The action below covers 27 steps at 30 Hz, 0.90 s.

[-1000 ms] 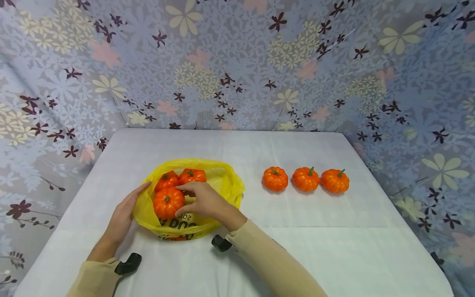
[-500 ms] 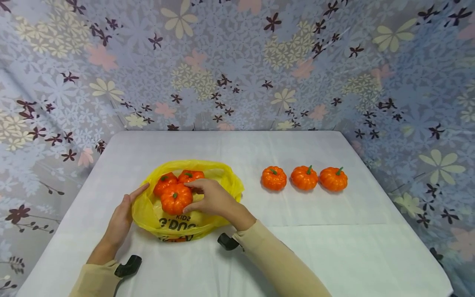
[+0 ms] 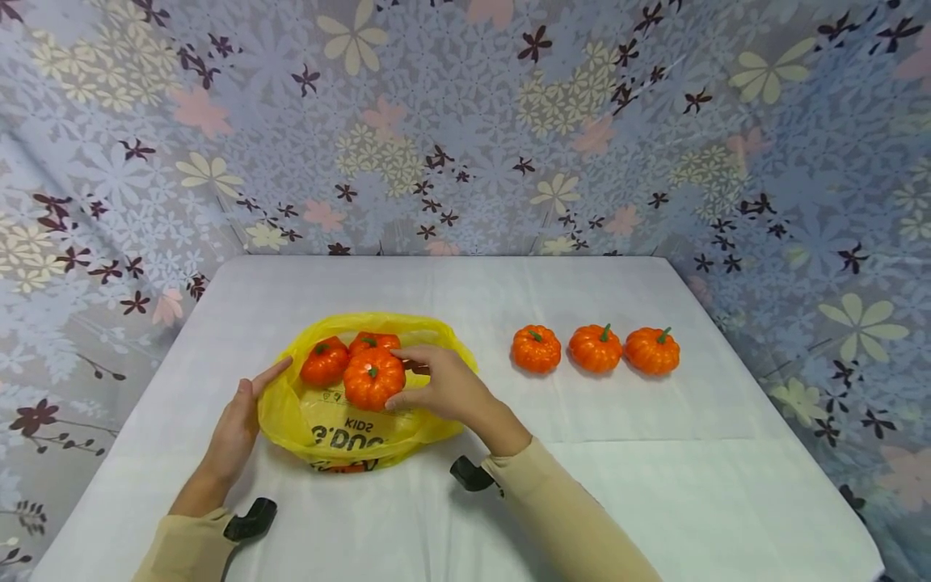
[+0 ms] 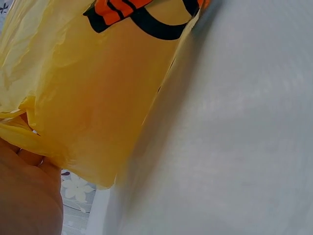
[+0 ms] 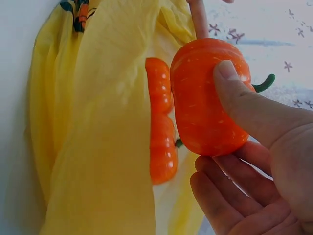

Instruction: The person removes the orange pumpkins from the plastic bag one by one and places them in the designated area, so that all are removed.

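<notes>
the right hand [image 3: 452,390] pinches a pumpkin [image 3: 372,381] over the yellow bag [image 3: 285,427], whose side the left hand [image 3: 234,428] touches, fingers extended.

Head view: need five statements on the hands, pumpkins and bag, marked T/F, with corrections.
1. The person's right hand grips a ribbed orange pumpkin with a green stem. True.

2. The person's left hand grips another pumpkin. False: it touches the thin yellow plastic bag.

3. Dark lettering shows on the bag. True.

4. The bag's mouth is tied shut. False: it is open, with two glossy orange pieces with green stems visible inside.

5. Three ribbed orange pumpkins sit in a row on the white-covered table. True.
</notes>
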Tool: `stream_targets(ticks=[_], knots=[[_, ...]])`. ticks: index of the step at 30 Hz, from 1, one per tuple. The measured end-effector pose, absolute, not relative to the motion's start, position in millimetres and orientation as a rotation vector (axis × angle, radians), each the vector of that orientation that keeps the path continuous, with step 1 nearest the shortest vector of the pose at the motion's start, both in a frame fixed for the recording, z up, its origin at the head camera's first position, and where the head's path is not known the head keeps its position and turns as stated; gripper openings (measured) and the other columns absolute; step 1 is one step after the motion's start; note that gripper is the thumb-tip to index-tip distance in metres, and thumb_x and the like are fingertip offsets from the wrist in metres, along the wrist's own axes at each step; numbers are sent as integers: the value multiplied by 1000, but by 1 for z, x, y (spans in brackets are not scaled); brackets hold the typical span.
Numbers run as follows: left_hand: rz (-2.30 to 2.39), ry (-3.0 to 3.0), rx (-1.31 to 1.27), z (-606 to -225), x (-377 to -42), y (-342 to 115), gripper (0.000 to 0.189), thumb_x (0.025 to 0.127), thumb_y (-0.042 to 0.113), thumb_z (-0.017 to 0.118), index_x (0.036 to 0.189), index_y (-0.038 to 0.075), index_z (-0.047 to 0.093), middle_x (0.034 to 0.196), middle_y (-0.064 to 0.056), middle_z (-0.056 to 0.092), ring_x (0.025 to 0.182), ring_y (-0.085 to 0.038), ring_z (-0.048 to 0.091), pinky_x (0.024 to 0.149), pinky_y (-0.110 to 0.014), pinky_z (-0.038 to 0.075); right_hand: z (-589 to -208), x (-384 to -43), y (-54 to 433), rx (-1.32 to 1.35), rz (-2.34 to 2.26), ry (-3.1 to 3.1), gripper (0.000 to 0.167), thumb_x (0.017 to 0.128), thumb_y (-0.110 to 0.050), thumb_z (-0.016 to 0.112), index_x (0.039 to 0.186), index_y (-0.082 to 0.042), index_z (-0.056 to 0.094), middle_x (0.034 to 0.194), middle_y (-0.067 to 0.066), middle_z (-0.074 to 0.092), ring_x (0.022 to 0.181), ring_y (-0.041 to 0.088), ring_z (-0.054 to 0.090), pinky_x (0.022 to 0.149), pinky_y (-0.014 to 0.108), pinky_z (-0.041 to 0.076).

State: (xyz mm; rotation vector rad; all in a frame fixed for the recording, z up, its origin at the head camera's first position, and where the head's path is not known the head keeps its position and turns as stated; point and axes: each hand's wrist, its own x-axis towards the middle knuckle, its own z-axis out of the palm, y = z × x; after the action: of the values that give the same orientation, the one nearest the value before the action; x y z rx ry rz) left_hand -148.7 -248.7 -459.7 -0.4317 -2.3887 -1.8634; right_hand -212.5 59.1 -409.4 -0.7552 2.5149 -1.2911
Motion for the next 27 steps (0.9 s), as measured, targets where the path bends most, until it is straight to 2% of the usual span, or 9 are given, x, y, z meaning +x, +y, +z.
stream_targets(ticks=[7, 20, 27], knots=[[-1858, -2402, -409, -460, -149, -249, 66, 110, 42, 9, 156, -2, 30, 164, -17, 22, 145, 2, 18, 107, -5, 16, -409, -212, 77, -720, -1352, 2563, 68, 76, -23, 91, 137, -10, 63, 132, 1, 64, 116, 18, 62, 102, 33, 49], [-1866, -2390, -410, -461, -149, -249, 64, 111, 39, 9, 156, -1, 31, 165, -11, 25, 146, 0, 18, 107, -6, 17, -413, -205, 106, -615, -1442, 2652, 67, 76, -21, 91, 135, -7, 64, 133, 6, 63, 116, 23, 63, 99, 37, 51], [-1859, -2393, -411, -461, -150, -250, 63, 111, 38, 10, 156, -1, 31, 164, -14, 25, 146, 1, 19, 108, -7, 16, -418, -202, 128, -572, -1544, 2658, 66, 74, -17, 92, 134, -5, 65, 129, 8, 64, 115, 26, 63, 98, 42, 52]])
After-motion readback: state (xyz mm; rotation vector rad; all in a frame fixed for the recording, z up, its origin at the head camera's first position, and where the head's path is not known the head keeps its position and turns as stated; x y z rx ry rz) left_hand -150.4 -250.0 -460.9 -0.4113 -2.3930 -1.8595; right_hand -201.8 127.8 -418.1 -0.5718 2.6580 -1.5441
